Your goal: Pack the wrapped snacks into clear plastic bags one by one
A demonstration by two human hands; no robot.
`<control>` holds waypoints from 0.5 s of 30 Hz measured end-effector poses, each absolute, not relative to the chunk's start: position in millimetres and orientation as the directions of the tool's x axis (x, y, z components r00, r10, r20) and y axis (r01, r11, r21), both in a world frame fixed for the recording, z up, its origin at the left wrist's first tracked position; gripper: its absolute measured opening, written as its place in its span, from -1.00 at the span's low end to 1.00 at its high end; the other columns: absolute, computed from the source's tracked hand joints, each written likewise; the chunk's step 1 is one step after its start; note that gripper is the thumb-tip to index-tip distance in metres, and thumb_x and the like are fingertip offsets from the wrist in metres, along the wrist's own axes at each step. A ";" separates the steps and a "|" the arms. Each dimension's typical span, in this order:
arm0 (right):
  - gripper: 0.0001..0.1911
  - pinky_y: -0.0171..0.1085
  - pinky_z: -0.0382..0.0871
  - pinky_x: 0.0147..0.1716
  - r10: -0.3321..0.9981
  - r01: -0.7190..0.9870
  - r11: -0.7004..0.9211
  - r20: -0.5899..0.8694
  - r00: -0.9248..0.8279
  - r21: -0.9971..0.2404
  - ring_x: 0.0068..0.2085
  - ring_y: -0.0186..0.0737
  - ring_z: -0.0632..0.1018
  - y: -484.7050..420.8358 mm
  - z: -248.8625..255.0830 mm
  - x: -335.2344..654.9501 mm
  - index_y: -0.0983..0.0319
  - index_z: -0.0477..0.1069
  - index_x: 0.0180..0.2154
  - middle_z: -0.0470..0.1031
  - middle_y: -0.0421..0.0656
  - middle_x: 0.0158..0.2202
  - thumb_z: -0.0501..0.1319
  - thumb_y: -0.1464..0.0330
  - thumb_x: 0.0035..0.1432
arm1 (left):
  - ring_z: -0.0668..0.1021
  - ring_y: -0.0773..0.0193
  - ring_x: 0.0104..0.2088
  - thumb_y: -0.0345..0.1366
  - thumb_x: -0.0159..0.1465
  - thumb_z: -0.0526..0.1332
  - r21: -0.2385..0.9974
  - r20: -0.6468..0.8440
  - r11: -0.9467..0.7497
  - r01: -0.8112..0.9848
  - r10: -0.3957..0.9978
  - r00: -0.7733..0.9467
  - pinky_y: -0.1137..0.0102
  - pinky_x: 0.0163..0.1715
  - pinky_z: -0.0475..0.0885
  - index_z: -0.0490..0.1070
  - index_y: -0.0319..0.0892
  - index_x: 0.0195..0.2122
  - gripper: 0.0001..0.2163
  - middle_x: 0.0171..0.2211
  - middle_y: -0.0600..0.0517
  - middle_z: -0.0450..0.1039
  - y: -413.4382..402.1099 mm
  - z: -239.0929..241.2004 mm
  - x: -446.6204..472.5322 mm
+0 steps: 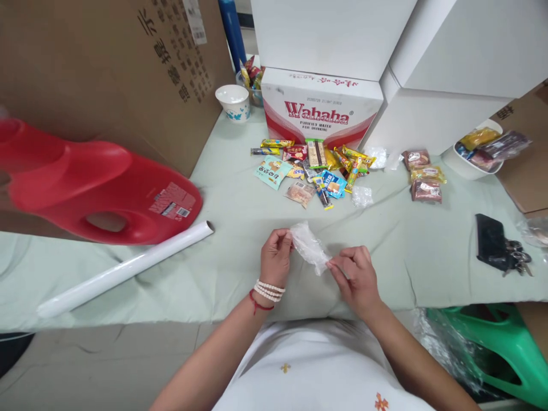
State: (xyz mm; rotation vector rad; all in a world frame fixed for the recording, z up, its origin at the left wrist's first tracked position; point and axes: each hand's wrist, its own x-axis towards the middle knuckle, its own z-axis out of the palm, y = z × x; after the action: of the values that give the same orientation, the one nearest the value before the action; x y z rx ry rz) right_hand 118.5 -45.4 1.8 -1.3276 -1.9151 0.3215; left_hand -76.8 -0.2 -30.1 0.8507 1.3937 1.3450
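Note:
A crumpled clear plastic bag (309, 246) is stretched between my two hands above the pale green tablecloth. My left hand (276, 256), with beaded bracelets at the wrist, pinches its upper left end. At the lower right end, the fingertips of my right hand (354, 279) are closed on the same bag. Beyond the hands lies a loose pile of wrapped snacks (317, 154), with a blue packet (333, 184) and a pinkish packet (300, 194) toward its front. A small crumpled clear wrapper (362, 197) rests at the pile's right.
Leftward are a red jug (107, 188) lying on its side and a white roll (128, 268). A paper cup (233, 104) and a Wahaha carton (321, 111) stand behind. Rightward are stacked packets (426, 191), a snack-filled white bowl (477, 162), and a black wallet (491, 241) with keys.

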 end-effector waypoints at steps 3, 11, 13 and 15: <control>-0.86 -0.21 0.30 -0.29 0.795 0.754 0.519 0.552 -0.252 -0.403 -0.28 -0.18 0.33 -47.6 -0.3 114.3 0.17 0.52 -0.19 0.43 -0.10 -0.28 0.25 0.51 0.30 | 0.37 0.37 -0.44 -0.10 0.19 0.38 0.989 -0.147 0.148 -0.030 0.901 -0.409 0.47 -0.39 0.31 0.40 -0.12 -0.30 -0.75 -0.44 0.15 0.34 -11.5 -23.2 -76.8; -0.80 -0.18 0.33 -0.26 0.744 0.668 0.640 0.526 -0.413 -0.380 -0.27 -0.16 0.37 -54.9 -8.2 98.0 0.16 0.51 -0.10 0.52 -0.09 -0.23 0.24 0.52 0.29 | 0.40 0.32 -0.48 -0.17 0.16 0.33 0.947 -0.265 0.278 0.159 0.959 -0.095 0.43 -0.42 0.31 0.51 -0.16 -0.37 -0.84 -0.51 0.11 0.43 -31.3 -12.1 -65.3; -0.89 -0.18 0.36 -0.23 0.809 0.607 0.582 0.464 -0.361 -0.542 -0.25 -0.16 0.42 -51.5 -1.6 100.6 0.15 0.51 -0.14 0.52 -0.10 -0.23 0.24 0.43 0.33 | 0.41 0.32 -0.49 -0.18 0.20 0.27 0.945 -0.271 0.283 0.166 0.958 -0.089 0.42 -0.42 0.31 0.49 -0.16 -0.40 -0.84 -0.51 0.09 0.45 -29.9 -15.5 -64.0; -0.90 -0.19 0.38 -0.23 0.917 0.588 0.392 0.349 -0.192 -0.708 -0.26 -0.18 0.46 -43.5 3.2 107.5 0.16 0.50 -0.16 0.51 -0.11 -0.23 0.20 0.34 0.36 | 0.42 0.32 -0.48 -0.17 0.23 0.22 0.945 -0.249 0.263 0.195 0.964 -0.091 0.42 -0.41 0.32 0.47 -0.15 -0.38 -0.83 -0.49 0.09 0.45 -29.8 -18.1 -64.5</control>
State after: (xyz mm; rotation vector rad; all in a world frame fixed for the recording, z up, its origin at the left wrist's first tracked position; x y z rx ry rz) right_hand 107.5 -43.5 3.2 -1.2941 -1.8903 0.5486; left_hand -64.5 -29.8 -18.1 1.1246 1.5199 0.9540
